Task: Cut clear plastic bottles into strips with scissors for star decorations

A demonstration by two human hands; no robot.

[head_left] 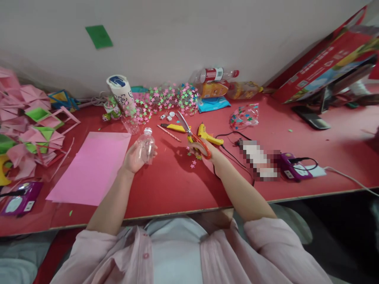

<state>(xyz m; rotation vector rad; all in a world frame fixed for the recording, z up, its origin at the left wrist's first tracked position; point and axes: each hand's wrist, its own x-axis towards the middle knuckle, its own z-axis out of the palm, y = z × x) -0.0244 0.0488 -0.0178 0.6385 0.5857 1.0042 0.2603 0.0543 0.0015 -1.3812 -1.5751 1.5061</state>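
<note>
My left hand is wrapped round a small clear plastic bottle, held upright with its neck at the top. In my right hand is a pair of scissors with orange and yellow handles, its blades pointing up and away from me. Several small paper stars lie on the red table just below that hand. Beyond the scissors lie a yellow utility knife, a striped pencil and a yellow glue gun.
Pink paper sheets lie left of the bottle, near folded pink and green paper shapes. Star-covered clear pieces, plastic bottles and a blue packet line the wall. A black cord and a purple power socket are at right.
</note>
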